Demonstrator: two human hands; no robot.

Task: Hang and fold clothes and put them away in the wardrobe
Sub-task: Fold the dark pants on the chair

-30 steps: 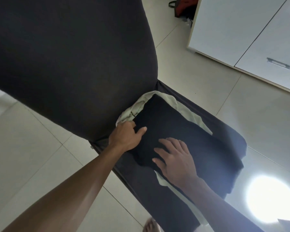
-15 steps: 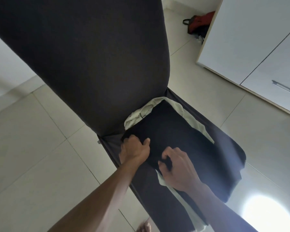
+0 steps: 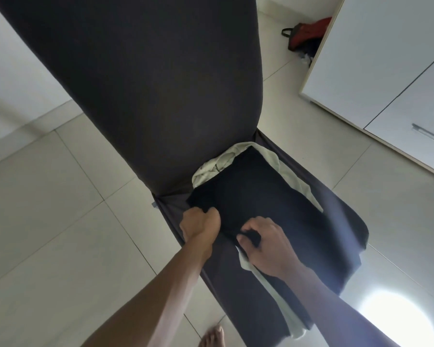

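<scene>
Centrally, a folded dark garment (image 3: 268, 196) is seen lying flat on the seat of a chair (image 3: 346, 216) that is draped in a dark grey cover. Its long axis is laid from the corner near the chair's backrest (image 3: 145, 83), at upper left, down toward the lower right of the seat, so that one short end is pointed at the backrest. A pale greenish-white garment (image 3: 286, 171) is spread beneath it, and its edges are shown along the upper right side, bunched at the backrest corner, and trailing down off the seat's near edge.

The dark garment's near left corner is gripped by the left hand (image 3: 201, 225), whose fingers are curled into the cloth. A fold of the same cloth, at the near edge, is pinched by the right hand (image 3: 266, 246) between thumb and curled fingers, so both grips are closed on the garment.

A pale tiled floor (image 3: 60, 221) is seen around the chair, with a bare foot (image 3: 212, 338) at the bottom edge. A white wardrobe (image 3: 386, 58) with a metal handle (image 3: 427, 132) is stood at upper right, well apart from the chair, and a red and black bag (image 3: 305, 37) is lain on the floor beside it. A bright glare patch (image 3: 396, 321) is thrown on the tiles at lower right
</scene>
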